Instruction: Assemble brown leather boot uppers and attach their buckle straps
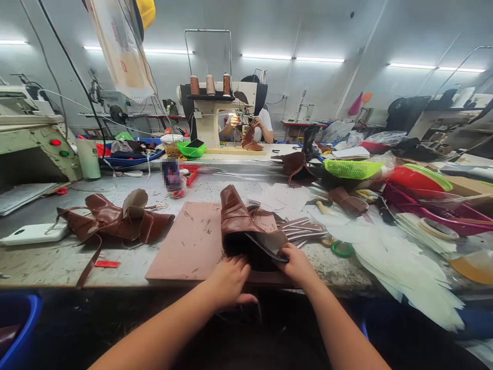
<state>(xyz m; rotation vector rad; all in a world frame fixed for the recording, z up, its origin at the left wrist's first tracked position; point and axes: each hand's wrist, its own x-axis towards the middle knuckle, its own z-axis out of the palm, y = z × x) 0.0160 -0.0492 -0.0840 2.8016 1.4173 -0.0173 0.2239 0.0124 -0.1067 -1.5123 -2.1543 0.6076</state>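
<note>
A brown leather boot upper point(235, 213) stands on a pinkish-brown board point(185, 241), its dark opening facing me. My right hand point(298, 263) pinches the right edge of that opening, where a grey lining flap shows. At the near lower edge, the fingers of my left hand point(228, 280) rest against the upper, with the thumb stretched apart below. Part of the left fingertips is hidden in the dark opening. Behind the upper lie brown strips with white edges point(302, 229). More brown leather uppers point(111, 218) lie in a pile to the left.
White sheet pieces point(404, 272) spread over the right side, near green-handled scissors point(342, 249) and a roll of tape point(438, 228). A white flat device point(34, 234) lies left. Across the bench, another person's hands point(259, 123) hold a brown upper at a sewing machine point(210, 121).
</note>
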